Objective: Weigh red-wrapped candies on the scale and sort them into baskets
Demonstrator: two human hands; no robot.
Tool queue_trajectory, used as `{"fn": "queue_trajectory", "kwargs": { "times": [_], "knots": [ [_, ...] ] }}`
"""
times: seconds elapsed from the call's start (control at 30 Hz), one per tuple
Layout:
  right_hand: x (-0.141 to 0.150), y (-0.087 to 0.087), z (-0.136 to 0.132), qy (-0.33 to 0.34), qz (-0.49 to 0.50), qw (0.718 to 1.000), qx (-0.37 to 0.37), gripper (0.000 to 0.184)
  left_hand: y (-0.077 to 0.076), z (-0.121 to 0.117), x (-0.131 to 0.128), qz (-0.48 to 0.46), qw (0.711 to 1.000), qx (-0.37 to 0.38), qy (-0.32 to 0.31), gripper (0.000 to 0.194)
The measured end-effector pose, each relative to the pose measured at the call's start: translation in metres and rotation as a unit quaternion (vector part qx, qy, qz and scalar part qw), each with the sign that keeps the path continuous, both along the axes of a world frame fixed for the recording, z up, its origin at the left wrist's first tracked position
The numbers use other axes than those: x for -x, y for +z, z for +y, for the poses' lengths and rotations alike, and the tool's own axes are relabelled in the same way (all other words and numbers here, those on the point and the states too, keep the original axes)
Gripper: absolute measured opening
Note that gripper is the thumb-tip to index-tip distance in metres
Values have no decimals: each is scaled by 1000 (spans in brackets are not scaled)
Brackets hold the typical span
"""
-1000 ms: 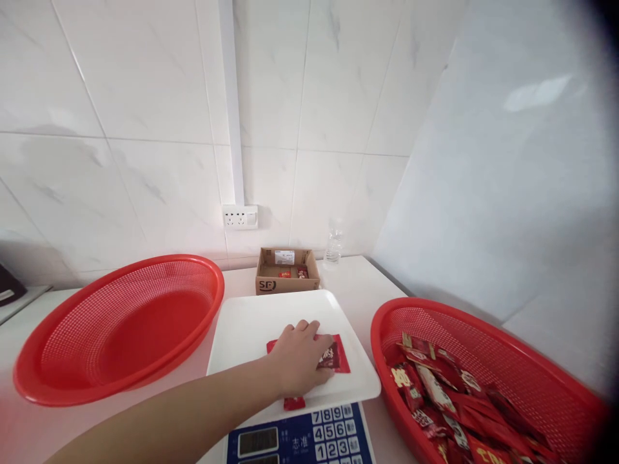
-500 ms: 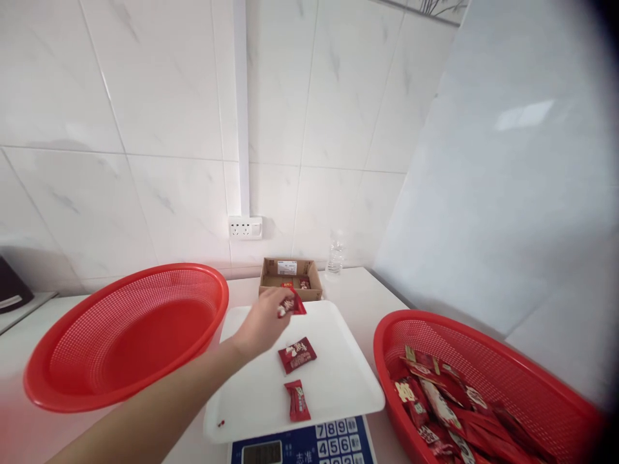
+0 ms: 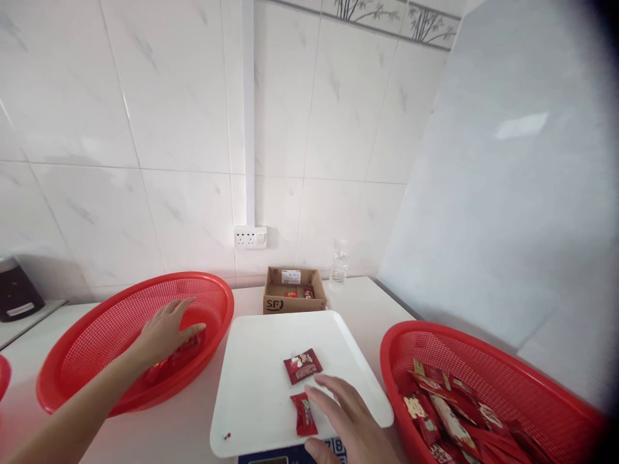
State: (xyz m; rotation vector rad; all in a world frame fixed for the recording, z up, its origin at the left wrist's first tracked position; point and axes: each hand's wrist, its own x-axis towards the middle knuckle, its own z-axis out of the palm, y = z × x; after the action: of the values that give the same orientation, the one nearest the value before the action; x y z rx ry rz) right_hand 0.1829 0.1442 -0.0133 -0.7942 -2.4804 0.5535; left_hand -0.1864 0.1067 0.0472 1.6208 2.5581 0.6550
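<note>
My left hand (image 3: 167, 332) is over the left red basket (image 3: 62, 335), its fingers spread and holding nothing. Below it, partly covered by the hand, lie red snack packets (image 3: 186, 354). My right hand (image 3: 351, 422) reaches over the front of the white weighing tray (image 3: 256, 367), thumb and fingers apart. Its fingertips are close to a small red packet (image 3: 304, 414); whether they touch it I cannot tell. Just behind lies a wider dark-red packet (image 3: 302, 366) on the same tray. The blue scale base (image 3: 290, 455) shows underneath, mostly hidden by tray and hand.
On the right, another red basket (image 3: 483, 335) holds many red snack packets (image 3: 449, 412). Behind the tray stand a cardboard box (image 3: 294, 304) with a few packets inside and a clear plastic bottle (image 3: 339, 267). A dark container (image 3: 18, 290) is at far left.
My left hand has moved from above the tray to the left basket and let go of its packet. Red packets now show in that basket. My right hand has come into view over the tray.
</note>
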Motion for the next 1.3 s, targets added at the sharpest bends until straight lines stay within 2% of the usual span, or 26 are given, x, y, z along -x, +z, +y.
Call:
{"fn": "queue_trajectory", "kwargs": {
  "times": [0.13,0.23,0.33,0.47,0.53,0.63,0.77,0.83,1.0,1.07,1.1,1.17,1.23,1.3],
  "knots": [
    [32,25,19,15,-121,992,44,69,-13,-5,-9,-2,1000,9,-20,62],
    [48,33,20,6,-187,978,92,71,-16,-11,-25,-13,999,13,-51,60],
    [58,34,22,-17,-213,974,75,65,-18,-16,-43,-25,995,16,-91,60],
    [64,26,32,-28,-179,983,-6,44,-21,-19,-68,-53,987,-18,-148,56],
    [66,22,38,-54,-163,985,-24,37,-23,-18,-82,-71,982,-34,-172,51],
    [66,17,46,-100,-130,986,-7,33,-24,-18,-103,-105,972,-28,-207,47],
    [64,14,51,-120,-72,990,12,27,-24,-17,-130,-167,956,3,-240,46],
    [63,14,52,-133,-43,990,23,26,-25,-14,-142,-195,947,24,-254,52],
    [62,19,48,-159,88,980,85,29,-35,1,-169,-286,917,66,-271,81],
    [63,23,44,-162,128,974,99,29,-37,5,-179,-385,884,56,-259,90],
    [64,25,41,-162,143,971,106,30,-36,6,-184,-461,851,50,-246,93],
    [65,28,37,-161,166,965,122,34,-32,6,-191,-619,756,40,-209,99],
    [65,28,32,-157,185,960,139,40,-27,6,-195,-732,660,21,-168,100],
    [63,25,30,-145,200,958,146,44,-23,4,-194,-788,599,-6,-142,93]
  ]
}}
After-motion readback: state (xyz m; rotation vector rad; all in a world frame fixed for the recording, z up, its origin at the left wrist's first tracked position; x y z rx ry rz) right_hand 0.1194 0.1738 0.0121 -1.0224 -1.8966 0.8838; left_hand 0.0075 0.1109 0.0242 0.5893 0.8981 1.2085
